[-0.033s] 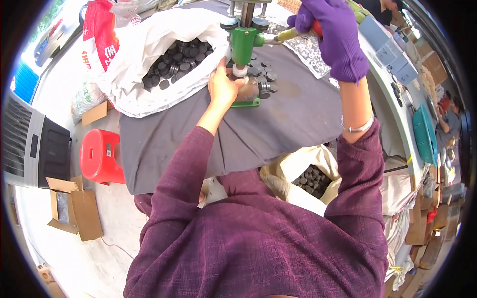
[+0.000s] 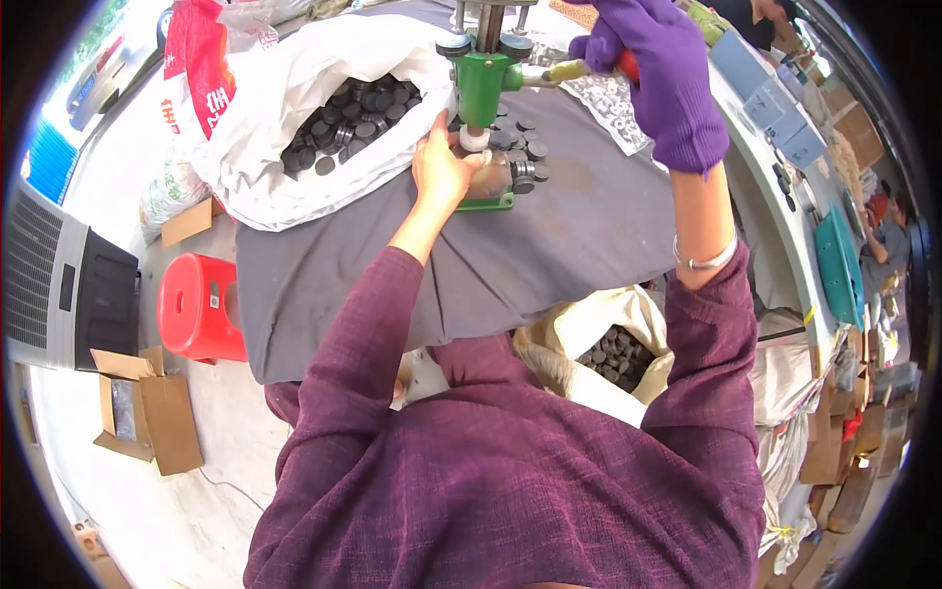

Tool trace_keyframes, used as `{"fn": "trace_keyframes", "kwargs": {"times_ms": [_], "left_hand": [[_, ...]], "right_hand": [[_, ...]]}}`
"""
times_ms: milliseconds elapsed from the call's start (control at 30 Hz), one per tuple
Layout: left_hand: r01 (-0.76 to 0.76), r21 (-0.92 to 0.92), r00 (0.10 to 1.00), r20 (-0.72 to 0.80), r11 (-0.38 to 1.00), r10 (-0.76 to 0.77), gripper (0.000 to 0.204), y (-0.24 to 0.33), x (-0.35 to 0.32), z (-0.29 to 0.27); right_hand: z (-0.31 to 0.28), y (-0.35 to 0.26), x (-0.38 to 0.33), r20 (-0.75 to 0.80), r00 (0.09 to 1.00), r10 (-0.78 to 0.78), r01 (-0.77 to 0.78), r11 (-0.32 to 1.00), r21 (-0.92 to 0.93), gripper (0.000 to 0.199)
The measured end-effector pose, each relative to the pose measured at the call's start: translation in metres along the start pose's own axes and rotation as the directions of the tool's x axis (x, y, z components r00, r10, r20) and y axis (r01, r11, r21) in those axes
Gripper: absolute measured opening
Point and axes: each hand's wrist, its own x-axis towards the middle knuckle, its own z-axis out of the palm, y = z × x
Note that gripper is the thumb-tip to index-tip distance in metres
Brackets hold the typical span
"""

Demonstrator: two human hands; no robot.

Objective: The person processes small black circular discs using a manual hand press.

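Observation:
My left hand [image 2: 444, 169], bare, is curled at the working gap of a green hand press [image 2: 481, 88], thumb and fingers beside its white round tip [image 2: 474, 138]. Whatever is between the fingers is hidden. My right hand [image 2: 669, 83], in a purple knitted glove, is closed around the press lever [image 2: 566, 71], whose red end shows by the palm. Black round discs [image 2: 523, 177] are stacked on their edges at the press base [image 2: 491, 204]. More loose discs [image 2: 510, 134] lie behind the press.
A white sack [image 2: 265, 167] of black discs lies open at left on the grey-clothed table [image 2: 579, 236]. Small pale pieces [image 2: 613, 108] lie at far right. Below the table edge stands a cream sack [image 2: 554, 344] of discs. A red stool [image 2: 201, 306] is at left.
My gloved right hand and the lever have come down very slightly. My left hand stays at the press.

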Motion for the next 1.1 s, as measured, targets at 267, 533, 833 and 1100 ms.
{"fn": "trace_keyframes", "kwargs": {"times_ms": [267,533,833,1100], "left_hand": [[0.030,-0.067,0.997,0.070,0.997,-0.025,0.071,-0.012,0.003,-0.012],[-0.221,0.340,0.973,0.144,0.914,0.182,0.067,-0.010,-0.010,-0.013],[-0.097,0.375,0.995,0.008,0.922,0.101,0.064,-0.004,-0.022,-0.017],[-0.149,0.271,0.989,0.040,0.951,0.144,0.062,0.012,-0.062,-0.006]], "right_hand": [[-0.012,0.099,-0.102,0.316,0.778,-0.543,0.627,0.697,-0.348,0.013],[0.004,0.104,-0.111,0.078,0.969,-0.235,0.243,0.961,-0.129,0.013],[0.010,0.059,-0.102,0.036,0.997,-0.074,0.073,0.997,0.033,0.014],[-0.018,-0.016,-0.082,0.091,0.988,-0.125,0.133,0.987,-0.090,0.027]]}}
